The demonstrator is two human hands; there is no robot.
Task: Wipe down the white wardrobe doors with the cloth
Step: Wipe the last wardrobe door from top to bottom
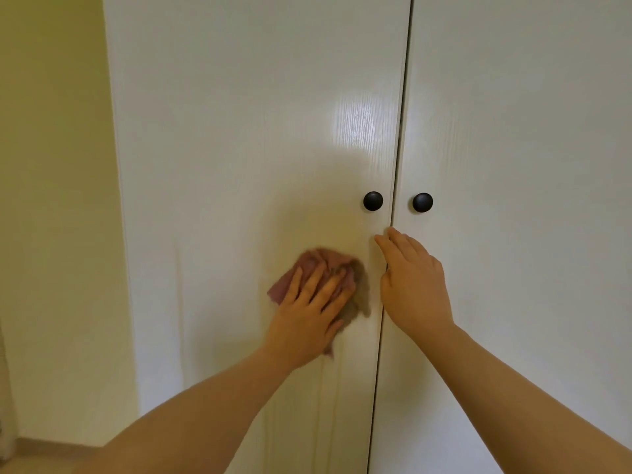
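Two white wardrobe doors fill the view, the left door (pixel 239 148) and the right door (pixel 530 165), meeting at a dark vertical seam. Each carries a round black knob, the left knob (pixel 372 201) and the right knob (pixel 422 202). My left hand (pixel 307 313) presses a crumpled pinkish-brown cloth (pixel 316 265) flat against the left door, below and left of the knobs, with its fingers spread straight. My right hand (pixel 413 285) rests with straight fingers on the seam, over the right door's edge, just under the knobs.
A yellowish wall (pixel 54 200) stands to the left of the wardrobe. A strip of light floor (pixel 44 456) shows at the bottom left corner. A bright glare patch lies on the left door above the knobs.
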